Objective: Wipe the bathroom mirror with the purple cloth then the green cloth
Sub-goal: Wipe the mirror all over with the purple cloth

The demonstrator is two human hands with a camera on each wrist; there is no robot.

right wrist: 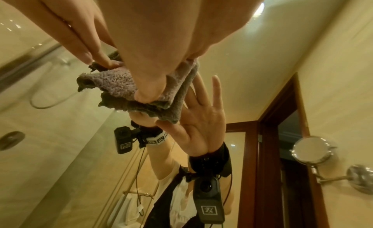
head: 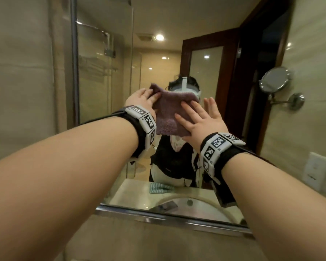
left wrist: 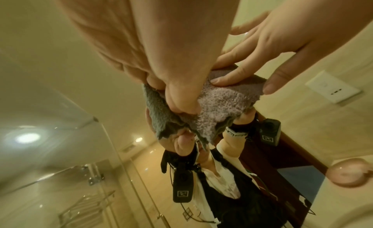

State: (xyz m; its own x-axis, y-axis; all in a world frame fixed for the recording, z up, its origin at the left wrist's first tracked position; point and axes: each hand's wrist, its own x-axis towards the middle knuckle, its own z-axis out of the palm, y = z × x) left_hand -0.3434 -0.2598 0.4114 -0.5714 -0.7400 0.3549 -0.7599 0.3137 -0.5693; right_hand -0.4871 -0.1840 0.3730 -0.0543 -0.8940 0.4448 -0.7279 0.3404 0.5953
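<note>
A fluffy purple cloth (head: 167, 112) (left wrist: 222, 102) (right wrist: 119, 83) lies flat against the bathroom mirror (head: 158, 53), over my reflection. My left hand (head: 141, 99) (left wrist: 177, 95) (right wrist: 80, 40) presses its upper left corner to the glass with straight fingers and thumb. Spread flat, my right hand (head: 198, 119) (left wrist: 262, 56) (right wrist: 153, 64) presses the cloth's right side, two fingers resting partly on bare glass. The green cloth (head: 159, 187) shows only as a reflection, lying on the counter low in the mirror.
The mirror's metal bottom edge (head: 167, 219) runs below my forearms. A round swivel mirror (head: 274, 80) (right wrist: 312, 150) juts from the right wall, with a wall socket (head: 316, 170) under it. Reflected in the glass are a sink, a shower screen and a dark wooden door frame.
</note>
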